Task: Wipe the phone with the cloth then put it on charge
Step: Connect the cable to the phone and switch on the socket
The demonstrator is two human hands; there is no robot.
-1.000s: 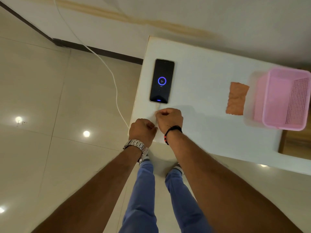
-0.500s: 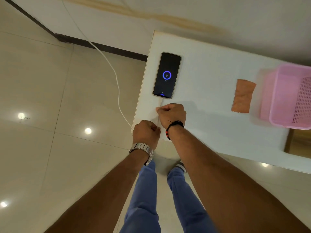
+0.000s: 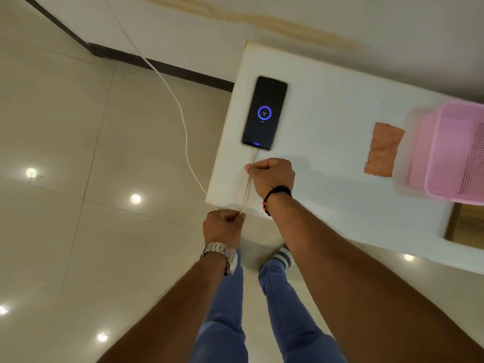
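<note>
Right hand (image 3: 272, 176) is fisted on the desk (image 3: 327, 106) just near of the phone (image 3: 264, 113), fingers pinching the white charging cable (image 3: 183, 121) close to its plug. Left hand (image 3: 222, 227) is fisted at the desk's near-left corner, off the edge, fingers gripping the same cable where it drops to the floor. Both forearms reach forward, nearly parallel (metal watch (image 3: 221, 254) on the left wrist, black band (image 3: 276, 193) on the right).

Phone lies flat, screen up, at the far-left end of the desk, plugged in; screen shows a blue charging ring. Orange cloth (image 3: 383, 149) lies flat on the desk well right of the phone, just left of the pink perforated basket (image 3: 461, 153), apart from both hands.

Versus 0.5 s ago: phone and cloth unmoved, ring still lit. The left hand has pulled back from the right; more cable is stretched between them now.
</note>
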